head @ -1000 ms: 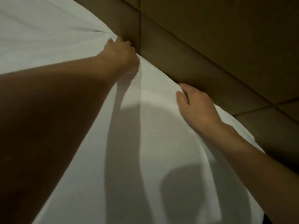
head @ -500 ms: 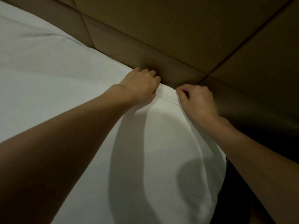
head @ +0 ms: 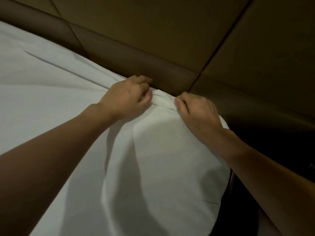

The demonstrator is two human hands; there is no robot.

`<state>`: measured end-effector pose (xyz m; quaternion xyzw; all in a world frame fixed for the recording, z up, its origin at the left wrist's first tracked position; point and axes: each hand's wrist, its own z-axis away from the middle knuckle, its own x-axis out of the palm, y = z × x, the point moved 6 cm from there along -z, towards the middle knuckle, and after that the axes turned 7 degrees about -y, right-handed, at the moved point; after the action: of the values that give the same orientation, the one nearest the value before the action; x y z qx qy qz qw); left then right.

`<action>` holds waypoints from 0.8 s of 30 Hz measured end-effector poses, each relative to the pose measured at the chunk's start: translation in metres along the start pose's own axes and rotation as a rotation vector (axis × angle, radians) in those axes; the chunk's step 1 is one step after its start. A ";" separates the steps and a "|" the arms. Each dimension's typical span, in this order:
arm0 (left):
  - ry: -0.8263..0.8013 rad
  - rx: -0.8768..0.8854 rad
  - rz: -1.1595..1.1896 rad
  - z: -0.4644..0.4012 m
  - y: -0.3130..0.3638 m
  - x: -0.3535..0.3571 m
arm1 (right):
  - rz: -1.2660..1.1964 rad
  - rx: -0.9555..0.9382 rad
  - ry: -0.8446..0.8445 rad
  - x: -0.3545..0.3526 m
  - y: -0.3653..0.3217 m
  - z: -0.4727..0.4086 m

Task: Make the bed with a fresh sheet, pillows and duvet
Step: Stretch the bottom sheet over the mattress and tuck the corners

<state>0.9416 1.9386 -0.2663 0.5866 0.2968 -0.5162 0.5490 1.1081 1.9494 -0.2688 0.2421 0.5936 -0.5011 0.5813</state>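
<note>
Sheet (head: pixel 153 150) corner bunched in your left hand (head: pixel 126 97) and right hand (head: pixel 196 109), fingers pinching; next tuck it down by the headboard (head: pixel 136 62).

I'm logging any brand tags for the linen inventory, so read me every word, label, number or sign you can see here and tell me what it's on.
None: no text, label, brand, number or sign can be read anywhere in this view.
White sheet: plain fabric, no tag or print showing, including the bunched corner between the left hand and right hand.
Brown padded headboard: plain panels with seams only.
Dark area at right: too dim to tell.
</note>
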 end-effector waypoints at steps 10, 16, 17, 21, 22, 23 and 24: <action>-0.069 0.028 -0.365 -0.013 0.002 -0.015 | 0.241 -0.110 -0.096 -0.013 -0.016 -0.019; 0.370 -0.262 -0.207 -0.018 0.013 -0.048 | 0.014 0.075 0.363 -0.033 -0.009 -0.014; 0.396 -0.250 -0.148 -0.019 0.013 -0.044 | -0.073 0.067 0.380 -0.028 -0.008 -0.013; 0.340 -0.027 0.195 -0.005 0.010 -0.022 | -0.026 -0.161 0.237 0.013 -0.012 0.002; 0.255 0.013 0.213 -0.001 0.008 -0.013 | -0.015 -0.193 0.153 0.028 -0.010 0.002; 0.172 0.044 0.182 0.001 0.005 -0.004 | -0.016 -0.197 0.103 0.037 -0.009 0.001; 0.099 0.058 0.124 0.001 0.001 0.004 | -0.017 -0.175 0.080 0.043 -0.007 -0.001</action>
<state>0.9433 1.9364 -0.2695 0.6442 0.2717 -0.4602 0.5472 1.0923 1.9349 -0.3073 0.2054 0.6599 -0.4423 0.5716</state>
